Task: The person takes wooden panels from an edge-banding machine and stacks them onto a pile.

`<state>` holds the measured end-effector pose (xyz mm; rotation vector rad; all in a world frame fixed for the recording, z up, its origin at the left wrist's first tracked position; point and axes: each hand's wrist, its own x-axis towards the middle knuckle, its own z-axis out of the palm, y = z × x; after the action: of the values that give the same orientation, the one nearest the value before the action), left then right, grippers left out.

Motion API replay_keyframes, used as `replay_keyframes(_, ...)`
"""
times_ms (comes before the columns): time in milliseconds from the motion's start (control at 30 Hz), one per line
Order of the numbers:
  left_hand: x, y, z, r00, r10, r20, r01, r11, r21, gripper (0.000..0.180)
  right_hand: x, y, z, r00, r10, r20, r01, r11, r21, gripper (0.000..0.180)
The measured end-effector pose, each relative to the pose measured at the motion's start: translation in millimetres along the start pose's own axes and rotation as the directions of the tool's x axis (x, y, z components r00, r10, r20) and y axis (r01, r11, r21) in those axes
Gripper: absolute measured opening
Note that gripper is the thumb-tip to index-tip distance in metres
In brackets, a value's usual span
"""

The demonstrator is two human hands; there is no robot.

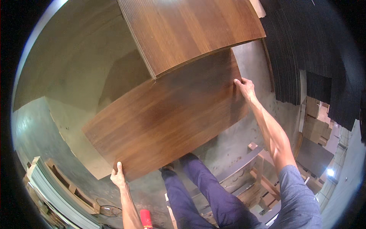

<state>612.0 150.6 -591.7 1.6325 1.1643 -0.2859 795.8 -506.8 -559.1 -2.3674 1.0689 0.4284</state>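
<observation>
Across a brown board (167, 122), the left hand (118, 177) and outstretched right hand (246, 88) grip opposite ends with fingers (247, 81).

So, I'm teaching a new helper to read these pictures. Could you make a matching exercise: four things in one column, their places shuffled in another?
Things
1. Left hand
2. Right hand
3. Stack of brown boards
4. Red object

Places
A. At the top of the picture, beyond the held board
B. On the held board's right edge
C. At the bottom of the picture, beside a forearm
D. On the held board's left edge, near its lower corner

Right pairs: 1-D, 2-B, 3-A, 4-C
</observation>
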Motion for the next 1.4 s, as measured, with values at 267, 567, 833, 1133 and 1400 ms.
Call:
replay_keyframes(267, 2, -8, -1, 0.999, 0.042, -0.022, -0.040, 0.995, 0.090, 0.047, 12, -3, 6, 1.000, -0.010, -0.009, 0.010, 0.999, -0.044, 0.044)
replay_keyframes(567, -6, 3, 2, 0.977, 0.184, -0.105, -0.164, 0.971, 0.172, 0.052, -149, 95, 32, 0.465, 0.651, 0.600, -0.765, -0.045, 0.643, 0.088)
replay_keyframes(833, -37, -7, -6, 0.887, 0.405, -0.222, -0.318, 0.884, 0.341, 0.054, -140, 134, 62, 0.682, 0.430, 0.591, -0.723, 0.275, 0.634, 0.070)
replay_keyframes(1133, -333, -87, -65, 0.987, 0.014, 0.162, -0.012, 1.000, -0.017, 0.054, -332, 144, 11, 0.652, 0.048, 0.756, -0.674, 0.494, 0.549, 0.023)
replay_keyframes(1400, -548, -169, -207, 0.982, -0.013, 0.186, 0.090, 0.906, -0.415, 0.049, -534, 133, -58, 0.608, -0.048, 0.792, -0.202, 0.956, 0.214, 0.030)
